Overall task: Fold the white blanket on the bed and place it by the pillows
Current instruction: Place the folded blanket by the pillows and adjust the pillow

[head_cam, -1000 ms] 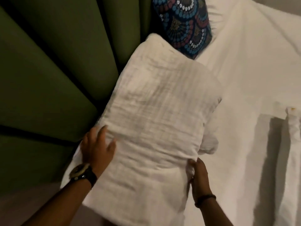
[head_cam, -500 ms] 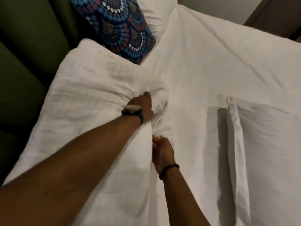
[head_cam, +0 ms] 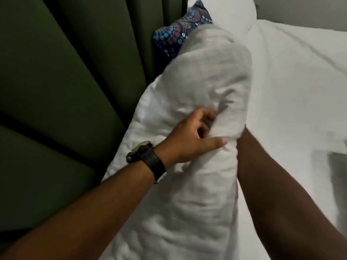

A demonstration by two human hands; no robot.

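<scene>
The folded white blanket [head_cam: 216,76] is a thick, textured bundle lying along the bed's left edge against the headboard, its far end touching a blue patterned pillow [head_cam: 176,36]. My left hand [head_cam: 193,139], with a dark watch on the wrist, grips a fold of the blanket, fingers curled into the cloth and thumb stretched along it. My right forearm [head_cam: 272,184] runs up from the lower right and disappears behind the blanket's right side. The right hand itself is hidden by the fabric.
Dark green padded headboard panels [head_cam: 65,81] fill the left side. A white pillow [head_cam: 234,10] sits behind the patterned one at the top. The white bed sheet [head_cam: 300,81] spreads to the right, with a dark shadowed edge [head_cam: 336,175] at the far right.
The right side of the blanket bundle has risen and bunched up. My left hand has shifted to clutch a fold, and my right hand has gone out of sight behind it.
</scene>
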